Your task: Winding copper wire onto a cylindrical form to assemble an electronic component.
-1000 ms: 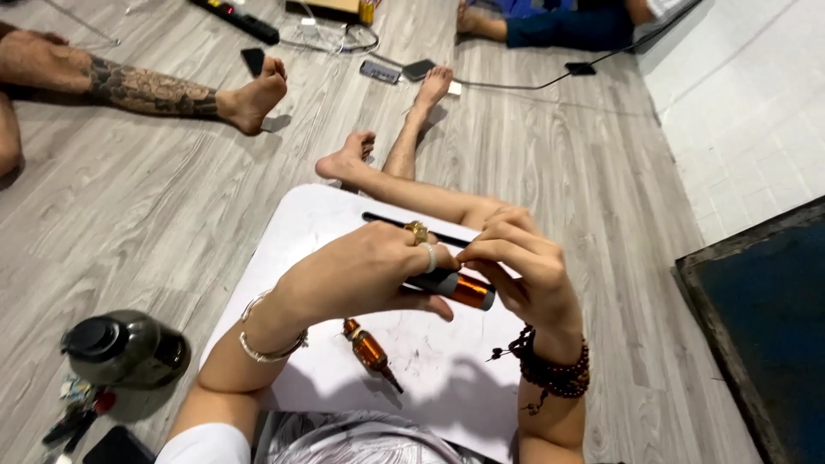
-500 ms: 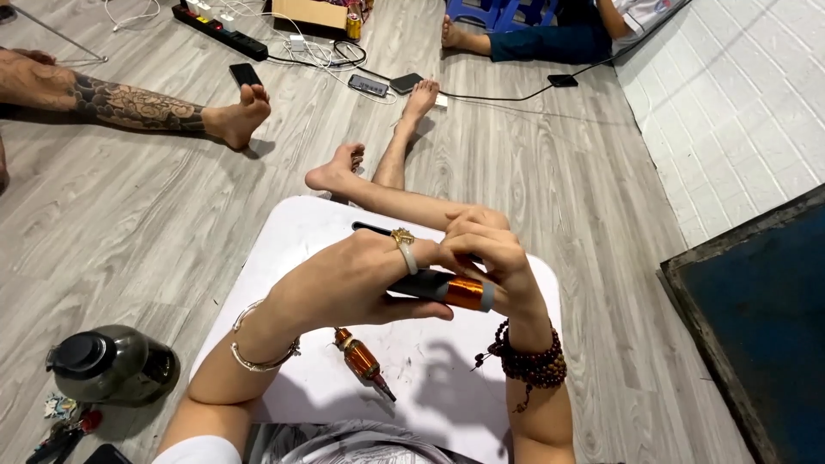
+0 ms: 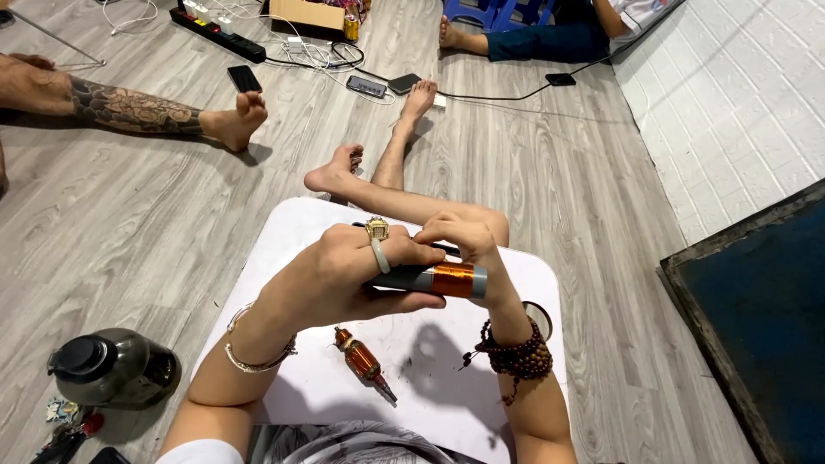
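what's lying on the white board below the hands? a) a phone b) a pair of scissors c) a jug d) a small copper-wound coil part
d: a small copper-wound coil part lies loose on the white board, below the left hand and right hand, which hold a grey rod with copper winding.

My view has tilted down and toward me, so the white counter (image 3: 309,378) now sits higher in the head view and shows more bare surface. My hands have drawn closer together over it: the right hand (image 3: 468,245) has slid along the copper-wound rod (image 3: 434,280) toward the left hand (image 3: 344,275), fingertips now pinching above it. The dark jug (image 3: 107,368) beside the counter has come fully into view.
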